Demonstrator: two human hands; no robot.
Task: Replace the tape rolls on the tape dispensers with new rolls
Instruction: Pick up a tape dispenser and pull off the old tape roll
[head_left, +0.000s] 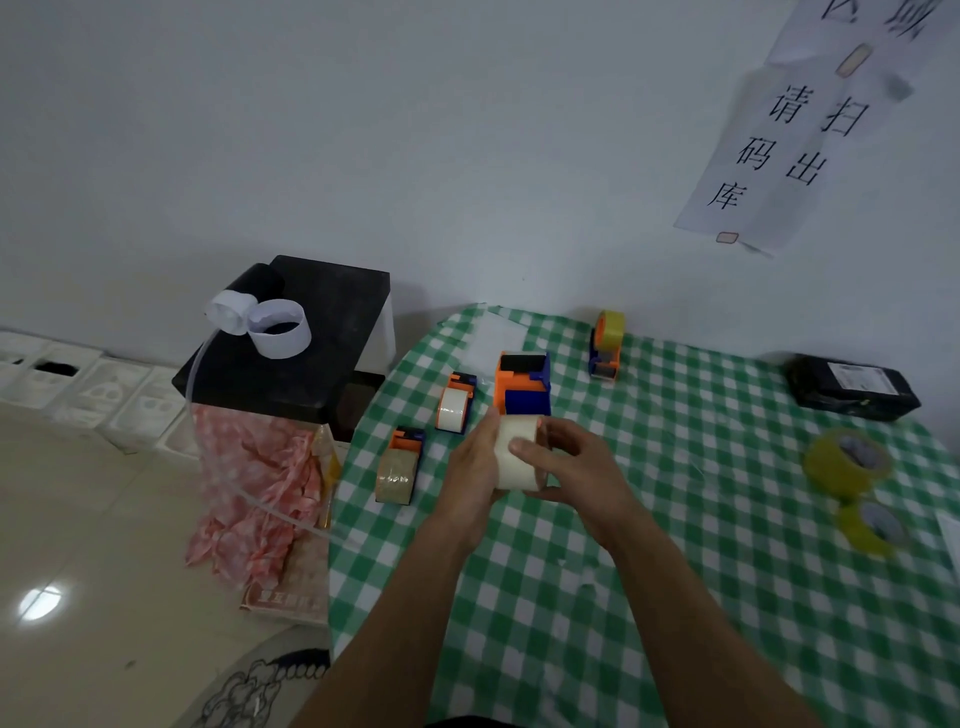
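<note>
Presently the left hand (470, 467) cups the pale tape roll (511, 460) while the right hand (571, 462) pinches it, fingers curled, above mid-tabletop just before the orange-blue dispenser (522, 387), evidently for loading.

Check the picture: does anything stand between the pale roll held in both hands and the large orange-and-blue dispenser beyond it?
Nothing visible does. The pale roll, gripped by the left hand and right hand, sits just before the large dispenser; the white-roll dispenser stands off to the side.
</note>
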